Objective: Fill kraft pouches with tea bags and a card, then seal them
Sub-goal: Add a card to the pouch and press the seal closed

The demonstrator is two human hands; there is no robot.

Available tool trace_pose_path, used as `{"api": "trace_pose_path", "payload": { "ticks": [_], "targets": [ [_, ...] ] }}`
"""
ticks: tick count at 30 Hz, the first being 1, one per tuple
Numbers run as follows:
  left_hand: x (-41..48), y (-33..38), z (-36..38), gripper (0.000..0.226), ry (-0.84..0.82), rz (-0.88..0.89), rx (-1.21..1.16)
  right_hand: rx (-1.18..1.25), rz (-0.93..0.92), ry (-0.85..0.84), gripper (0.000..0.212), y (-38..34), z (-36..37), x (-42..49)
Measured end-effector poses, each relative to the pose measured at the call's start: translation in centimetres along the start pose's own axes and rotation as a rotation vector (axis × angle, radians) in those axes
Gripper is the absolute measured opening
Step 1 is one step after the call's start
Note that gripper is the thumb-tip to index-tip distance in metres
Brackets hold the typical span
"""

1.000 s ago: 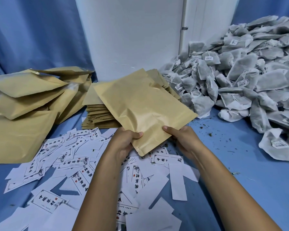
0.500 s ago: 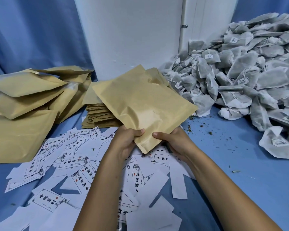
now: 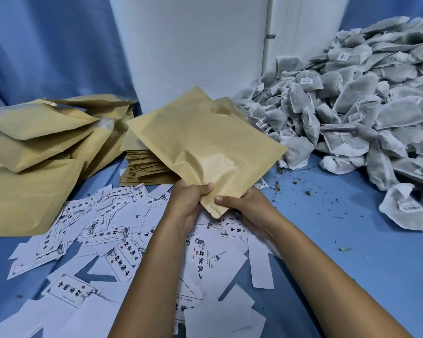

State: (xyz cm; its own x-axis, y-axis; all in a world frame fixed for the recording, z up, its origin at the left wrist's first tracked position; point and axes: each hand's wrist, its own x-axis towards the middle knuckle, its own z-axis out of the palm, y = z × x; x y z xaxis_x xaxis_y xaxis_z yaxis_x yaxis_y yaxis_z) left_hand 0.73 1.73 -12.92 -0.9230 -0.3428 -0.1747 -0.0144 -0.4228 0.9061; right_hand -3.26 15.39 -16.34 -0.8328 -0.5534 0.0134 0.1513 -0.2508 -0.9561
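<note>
This looks like a small hand-packing workstation — a makeshift packaging room rather than a home or shop. A blue cloth-covered tabletop (image 3: 352, 240) carries bulk stock: a big heap of tea bags (image 3: 352, 113) at the far right corner, a stack of flat kraft pouches (image 3: 144, 167) near the far edge, filled pouches (image 3: 34, 142) piled along the left edge, and printed cards (image 3: 108, 240) strewn across the near side. Blue curtain (image 3: 47, 50) and a plain white panel (image 3: 193, 45) stand behind — loose tea crumbs (image 3: 308, 192) speckle the cloth.
</note>
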Motion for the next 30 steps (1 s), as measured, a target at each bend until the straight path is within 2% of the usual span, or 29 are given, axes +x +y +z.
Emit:
{"api": "trace_pose_path", "payload": {
  "ticks": [5,10,13,17,19,21,25,27,30],
  "targets": [
    [0.1,-0.2,0.2,0.024,0.012,-0.033,-0.061,-0.102,-0.033,0.0,0.014,0.0,0.6,-0.4],
    [0.1,-0.2,0.2,0.026,0.038,-0.012,-0.037,-0.103,0.016,0.013,0.028,0.0,0.7,-0.4],
    [0.1,-0.2,0.3,0.025,0.027,-0.014,-0.062,-0.16,-0.001,0.036,0.025,0.1,0.6,-0.3],
    [0.1,-0.2,0.3,0.025,0.005,-0.016,-0.056,-0.013,0.032,0.015,0.025,-0.1,0.4,-0.1],
    [0.1,-0.2,0.2,0.027,-0.001,-0.012,-0.042,0.042,0.041,0.107,0.018,-0.7,-0.1,0.1],
    [0.1,-0.1,0.0,0.03,-0.005,-0.014,-0.031,-0.031,0.027,0.206,0.012,-1.1,-0.8,0.3],
    [0.1,0.1,-0.1,0.031,-0.008,-0.025,-0.019,-0.062,0.034,0.242,0.008,-1.0,-1.0,0.4],
    [0.2,0.3,-0.4,0.035,-0.007,-0.026,-0.004,0.017,0.044,0.287,0.014,-1.5,-0.9,0.3],
    [0.3,0.4,-0.6,0.037,-0.01,-0.044,0.026,0.148,-0.01,0.343,0.007,-2.3,-1.5,0.2]
  ]
}}
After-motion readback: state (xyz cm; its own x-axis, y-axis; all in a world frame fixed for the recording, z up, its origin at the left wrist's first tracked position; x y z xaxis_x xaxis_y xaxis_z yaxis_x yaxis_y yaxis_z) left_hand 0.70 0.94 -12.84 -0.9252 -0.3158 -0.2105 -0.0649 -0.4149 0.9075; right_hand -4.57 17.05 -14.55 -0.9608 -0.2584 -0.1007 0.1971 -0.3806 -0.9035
